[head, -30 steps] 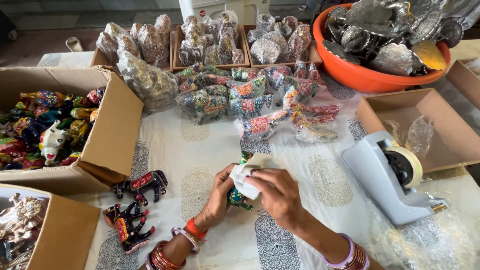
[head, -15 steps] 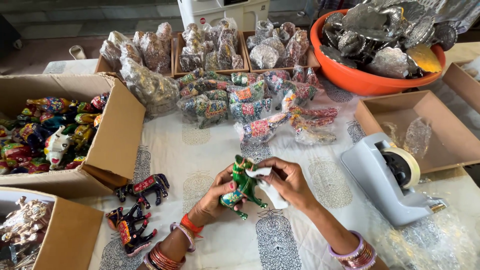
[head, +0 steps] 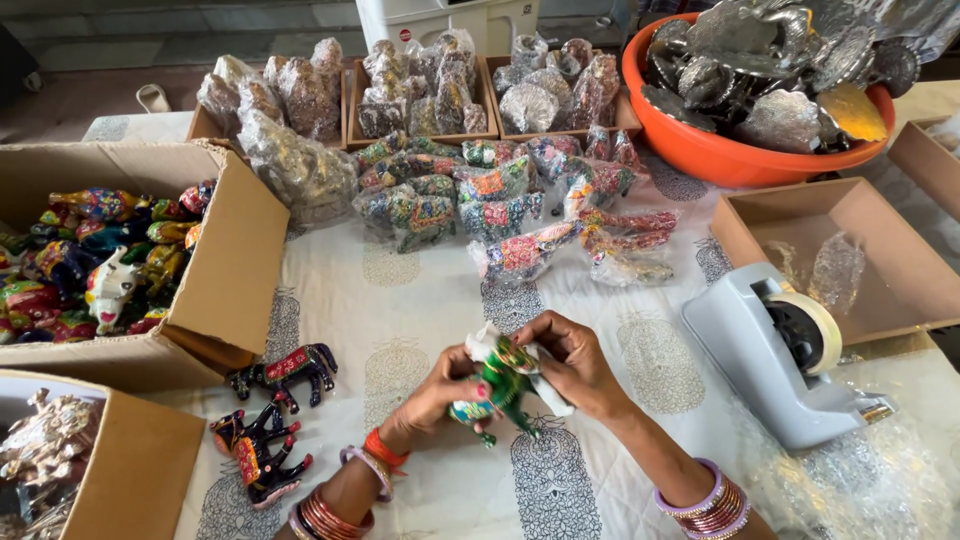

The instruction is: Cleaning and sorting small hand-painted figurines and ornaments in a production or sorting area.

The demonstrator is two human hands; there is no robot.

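Note:
A small green painted animal figurine (head: 503, 388) is held over the patterned white cloth at the front centre. My left hand (head: 440, 392) grips it from the left, low down. My right hand (head: 573, 362) holds its upper right side, where a bit of white wrapping (head: 484, 345) sticks out at the top and trails under the fingers. Both wrists wear bangles. The figurine's legs point down toward the cloth.
Two dark painted figurines (head: 283, 371) lie at front left. An open box (head: 215, 290) of colourful figurines stands left, another box (head: 130, 460) below it. A tape dispenser (head: 775, 360) sits right. Bagged figurines (head: 500, 200), trays and an orange basin (head: 720, 160) fill the back.
The figurine has been turned in both hands from under a white wrapper to show its green side. The hands have shifted slightly right and toward me.

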